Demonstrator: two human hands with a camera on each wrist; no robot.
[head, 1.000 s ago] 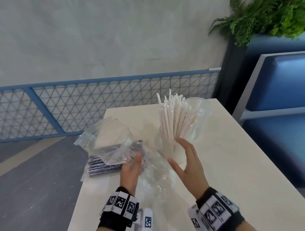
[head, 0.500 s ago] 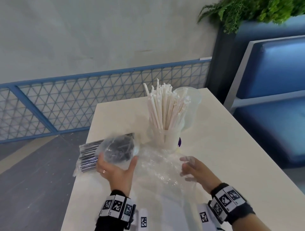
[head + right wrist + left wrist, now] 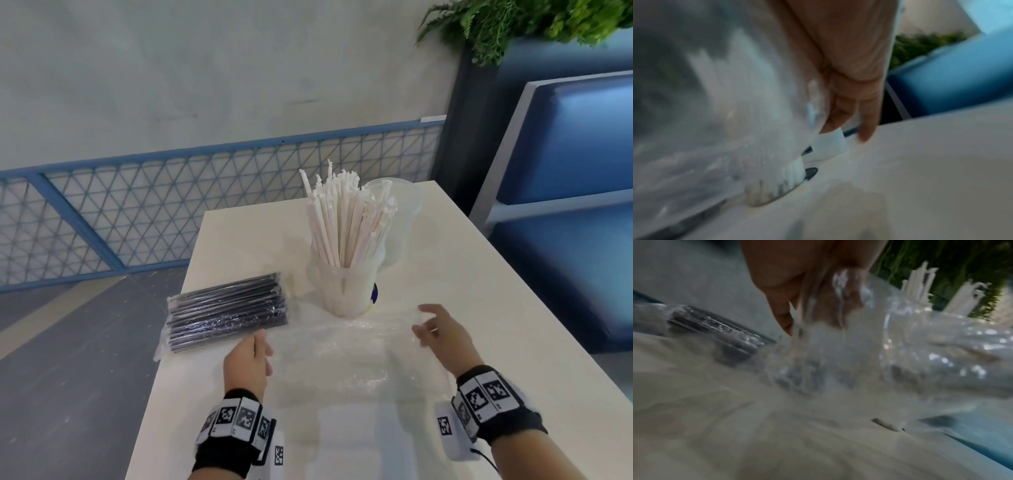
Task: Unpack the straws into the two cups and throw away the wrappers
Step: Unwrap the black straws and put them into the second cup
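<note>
The empty clear wrapper (image 3: pixel 346 346) lies flat on the bench (image 3: pixel 479 274), touching the cup of white straws (image 3: pixel 346 287). If it is pulled quickly, I think it can drag this cup and tip it over, because the film is sticky and light. The left hand (image 3: pixel 247 363) pinches the wrapper's left edge. The right hand (image 3: pixel 442 337) grips the right edge with curled fingers. The black straws pack (image 3: pixel 227 313) waits unopened at the left, and the second cup (image 3: pixel 399 219) stands empty behind.

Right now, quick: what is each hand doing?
Left hand: pinches the left edge of the empty clear wrapper lying on the table.
Right hand: fingers curled on the wrapper's right edge.
</note>
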